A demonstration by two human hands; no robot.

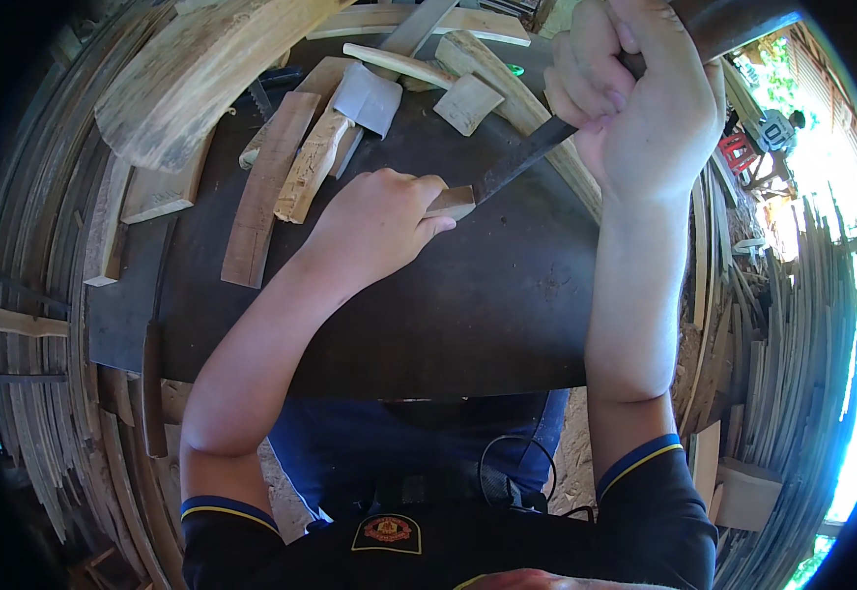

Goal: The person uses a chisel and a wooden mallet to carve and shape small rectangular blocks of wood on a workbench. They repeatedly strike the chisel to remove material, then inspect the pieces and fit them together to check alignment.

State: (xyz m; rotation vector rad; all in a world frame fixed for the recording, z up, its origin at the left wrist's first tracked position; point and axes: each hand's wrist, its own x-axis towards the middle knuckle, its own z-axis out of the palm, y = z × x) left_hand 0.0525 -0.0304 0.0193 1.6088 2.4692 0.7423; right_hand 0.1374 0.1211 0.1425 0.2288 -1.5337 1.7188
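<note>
My left hand (pixel 379 226) is closed round a small wooden block (pixel 453 203), whose pale end sticks out past the thumb. In my raised right hand (pixel 655 108) is a long dark metal blade (pixel 527 157) with a thick dark handle (pixel 733 25) beyond the fist. The blade slants down leftward, and its lower end meets the block's end. Whether it is a knife, a file or a chisel I cannot tell. Both hands are over the dark tabletop (pixel 428 315).
Wood offcuts lie on the table's far side: a reddish strip (pixel 266 197), a rough stick (pixel 313 167) by a folded white sheet (pixel 367 98), and a square piece (pixel 469 103). A thick plank (pixel 202 84) looms far left. A wooden-handled tool (pixel 152 393) overhangs the near-left edge.
</note>
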